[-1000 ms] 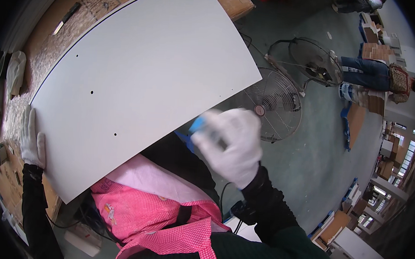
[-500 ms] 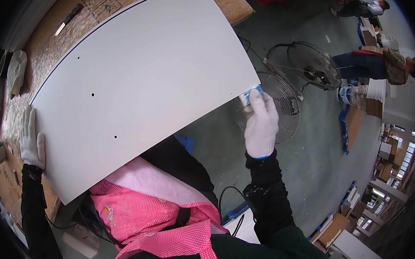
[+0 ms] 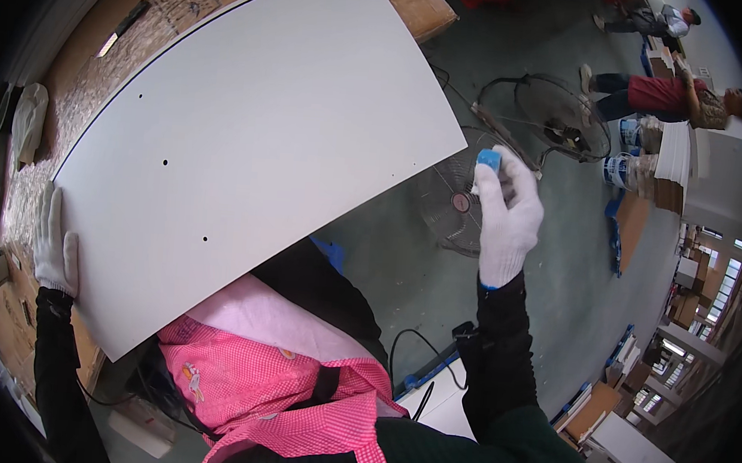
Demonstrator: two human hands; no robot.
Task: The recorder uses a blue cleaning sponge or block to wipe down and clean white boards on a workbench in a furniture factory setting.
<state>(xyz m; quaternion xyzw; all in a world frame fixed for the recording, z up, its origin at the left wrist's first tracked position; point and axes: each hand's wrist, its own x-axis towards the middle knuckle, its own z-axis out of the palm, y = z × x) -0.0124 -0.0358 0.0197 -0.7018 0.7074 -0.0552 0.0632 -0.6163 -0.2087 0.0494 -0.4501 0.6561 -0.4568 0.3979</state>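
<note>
Greenish floor (image 3: 576,254). Left hand (image 3: 57,248) unclenched along white panel (image 3: 275,130) edge; right hand (image 3: 510,222) pinches blue block (image 3: 489,160), likely light. Panel: probably stiff; grip 2 edges.

A grey-green floor (image 3: 588,264) is spreading beneath round wire-caged fans (image 3: 461,202). Stacked boards (image 3: 674,158) are standing toward the right, a pale wall (image 3: 738,175) is rising behind them, and bright windows (image 3: 730,282) are glowing near the right rim, beside piled boxes (image 3: 687,305).
</note>
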